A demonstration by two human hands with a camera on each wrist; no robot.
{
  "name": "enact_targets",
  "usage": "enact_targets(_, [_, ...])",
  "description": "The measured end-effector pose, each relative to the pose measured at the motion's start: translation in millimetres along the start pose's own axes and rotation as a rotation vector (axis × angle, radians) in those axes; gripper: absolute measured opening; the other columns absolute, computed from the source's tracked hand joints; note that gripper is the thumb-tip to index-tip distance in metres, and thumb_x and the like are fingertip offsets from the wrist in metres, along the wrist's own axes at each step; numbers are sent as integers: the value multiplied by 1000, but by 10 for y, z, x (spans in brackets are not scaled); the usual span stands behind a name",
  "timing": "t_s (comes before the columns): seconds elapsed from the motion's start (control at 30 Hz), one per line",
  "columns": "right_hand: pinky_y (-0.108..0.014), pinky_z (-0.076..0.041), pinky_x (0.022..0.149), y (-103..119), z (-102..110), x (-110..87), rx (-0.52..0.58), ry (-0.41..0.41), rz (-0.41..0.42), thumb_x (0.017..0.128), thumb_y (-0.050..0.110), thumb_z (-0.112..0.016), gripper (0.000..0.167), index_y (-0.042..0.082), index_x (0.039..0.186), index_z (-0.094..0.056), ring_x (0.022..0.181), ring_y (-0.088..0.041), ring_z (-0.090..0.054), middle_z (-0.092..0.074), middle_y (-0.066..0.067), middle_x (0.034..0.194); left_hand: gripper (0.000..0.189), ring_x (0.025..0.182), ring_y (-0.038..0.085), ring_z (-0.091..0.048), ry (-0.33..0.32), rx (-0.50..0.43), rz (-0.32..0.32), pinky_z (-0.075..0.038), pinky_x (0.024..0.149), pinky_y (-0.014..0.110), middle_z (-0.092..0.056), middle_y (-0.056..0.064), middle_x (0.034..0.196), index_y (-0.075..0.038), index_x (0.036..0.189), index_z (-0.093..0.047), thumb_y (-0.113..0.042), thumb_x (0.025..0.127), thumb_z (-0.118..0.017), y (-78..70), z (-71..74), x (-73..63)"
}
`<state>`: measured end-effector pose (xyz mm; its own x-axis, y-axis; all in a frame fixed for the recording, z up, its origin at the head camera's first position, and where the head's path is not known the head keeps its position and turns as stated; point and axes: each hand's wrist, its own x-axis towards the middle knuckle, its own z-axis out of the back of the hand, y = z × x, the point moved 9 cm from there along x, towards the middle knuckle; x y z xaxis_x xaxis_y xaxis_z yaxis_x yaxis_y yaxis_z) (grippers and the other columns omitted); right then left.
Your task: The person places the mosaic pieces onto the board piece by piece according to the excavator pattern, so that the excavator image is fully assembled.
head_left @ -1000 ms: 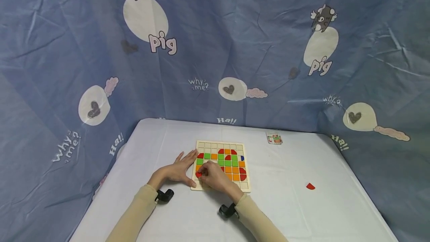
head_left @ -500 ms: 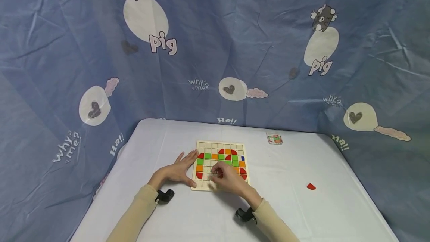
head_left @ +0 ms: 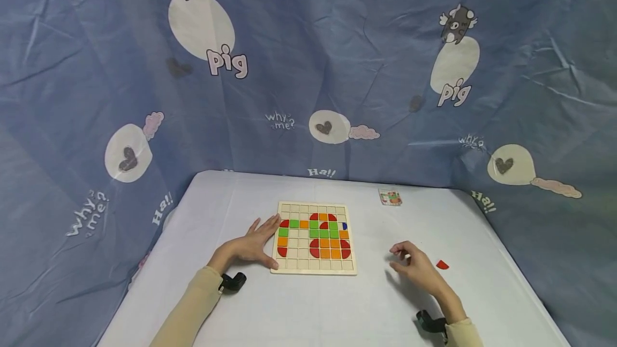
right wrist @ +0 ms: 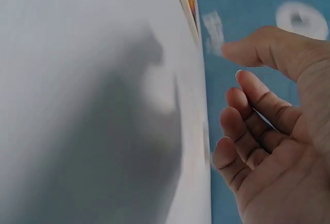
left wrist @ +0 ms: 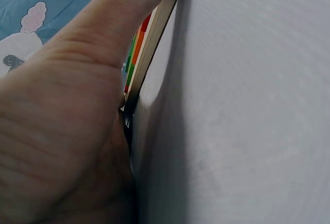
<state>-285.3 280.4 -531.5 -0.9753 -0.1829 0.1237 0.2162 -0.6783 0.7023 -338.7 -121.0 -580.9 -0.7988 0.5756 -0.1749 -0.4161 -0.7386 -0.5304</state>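
Note:
A square wooden grid board (head_left: 299,266) lies on the white table, partly filled with red, green and orange tiles and one small blue piece (head_left: 344,226). Against its left edge rests my left hand (head_left: 248,245), fingers spread and thumb at the near left corner. The left wrist view shows the thumb side of that hand (left wrist: 77,84) beside the board's edge (left wrist: 154,41). My right hand (head_left: 419,272) hovers over the table to the right of the board, loosely curved and holding nothing. Just beyond it lies a red quarter-circle piece (head_left: 442,265).
A small printed picture card (head_left: 390,197) lies at the back right of the table. The white tabletop (head_left: 308,309) ends at a blue patterned curtain (head_left: 289,79) hanging behind and around it.
My right hand has left the board and moved right, to near the loose red piece. The red and orange tiles it covered now show. My left hand stays at the board's edge.

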Motion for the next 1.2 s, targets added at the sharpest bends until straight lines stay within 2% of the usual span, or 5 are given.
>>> enact_targets(0.27, [-21,-43,67,-641,694,-232,-88,-113,-147,86,23,-74,39,2,115,-58,84,-8,-49,-58,-13,108,133,152,22,5,0,1,5,11,121,50,6,4,164,-10,156,-3,-71,63,-75,22,4,0])
enact_targets(0.6, [-27,-48,72,-1167,908,-415,-182,-38,-321,85,27,-74,54,-7,122,-54,99,-28,-54,-55,-23,116,131,152,22,6,2,-5,-2,12,120,51,6,5,164,-9,156,-3,-69,64,-75,22,-6,-4])
enact_targets(0.73, [-28,-50,74,-1186,898,-395,-189,-39,-318,85,29,-74,52,-5,121,-57,101,-29,-57,-57,-22,116,131,152,23,5,-3,-11,-9,12,120,51,6,5,164,-8,156,-3,-67,65,-76,13,11,-14])
enact_targets(0.97, [-21,-48,61,-1139,840,-338,-193,-30,-319,85,22,-73,37,-3,110,-64,85,-17,-60,-66,-12,98,131,151,25,5,2,-11,-14,11,120,52,6,7,164,-6,155,-2,-65,65,-77,-3,8,-10])
enact_targets(1.2, [-22,-47,58,-1043,752,-242,-227,-37,-295,84,22,-73,34,-3,105,-63,80,-15,-58,-65,-9,92,132,151,24,5,-1,-10,-15,11,120,51,7,7,163,-7,155,-1,-66,65,-77,-18,14,-3])
